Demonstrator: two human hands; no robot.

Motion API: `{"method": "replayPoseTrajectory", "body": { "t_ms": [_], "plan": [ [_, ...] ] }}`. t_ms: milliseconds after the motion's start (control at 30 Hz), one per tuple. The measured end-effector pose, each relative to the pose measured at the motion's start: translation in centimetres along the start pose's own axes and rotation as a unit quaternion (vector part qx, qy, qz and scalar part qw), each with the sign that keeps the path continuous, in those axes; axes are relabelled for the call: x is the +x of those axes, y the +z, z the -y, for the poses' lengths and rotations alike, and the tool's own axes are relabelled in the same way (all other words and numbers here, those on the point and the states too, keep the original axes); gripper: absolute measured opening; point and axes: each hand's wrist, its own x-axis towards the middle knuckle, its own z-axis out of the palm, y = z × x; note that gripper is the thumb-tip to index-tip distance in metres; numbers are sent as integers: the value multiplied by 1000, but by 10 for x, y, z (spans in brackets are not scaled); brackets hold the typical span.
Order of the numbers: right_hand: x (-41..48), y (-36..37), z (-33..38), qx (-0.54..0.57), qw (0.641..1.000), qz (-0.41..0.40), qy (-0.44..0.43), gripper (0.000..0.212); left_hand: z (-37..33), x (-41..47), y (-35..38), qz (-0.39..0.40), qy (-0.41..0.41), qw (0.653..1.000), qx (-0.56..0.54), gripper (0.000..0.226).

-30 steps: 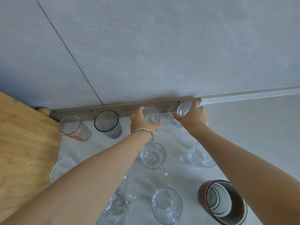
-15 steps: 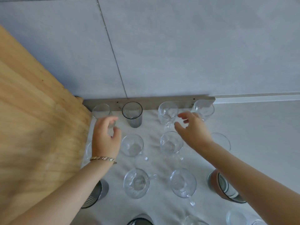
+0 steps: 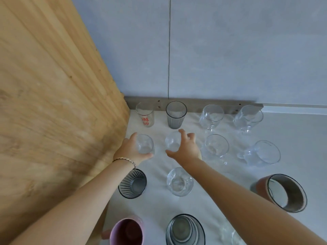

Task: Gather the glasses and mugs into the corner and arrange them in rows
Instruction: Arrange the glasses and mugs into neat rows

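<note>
Pale counter ends in a corner: wood panel on the left, grey wall at the far side. Far row sits along the wall – printed glass, ribbed grey glass, two clear mugs. Second row is forming. Left hand is wrapped around a small clear glass just beside the panel; right hand cups another clear glass, fingers spread over its rim – likely to line both up under the far row. Two more clear mugs stand to the right. Nearer pieces look unsorted: dark ribbed glass, clear glass, pink mug, brown mug.
</note>
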Motion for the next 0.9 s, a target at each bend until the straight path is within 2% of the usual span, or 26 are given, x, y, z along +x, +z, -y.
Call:
{"method": "replayPoseTrajectory", "body": {
  "t_ms": [100,267,400,900],
  "plan": [
    [3,3,2,60,997,-23,43,86,-7,12,5,-13,-52,998,-39,96],
    [8,0,2,151,988,3,36,86,-25,28,11,-39,-144,972,-183,106],
    [12,-5,-3,151,988,12,14,87,-20,37,13,-28,-147,963,-225,115],
    [4,6,2,135,991,9,4,87,-15,28,11,-19,-128,972,-198,102]
  ]
}}
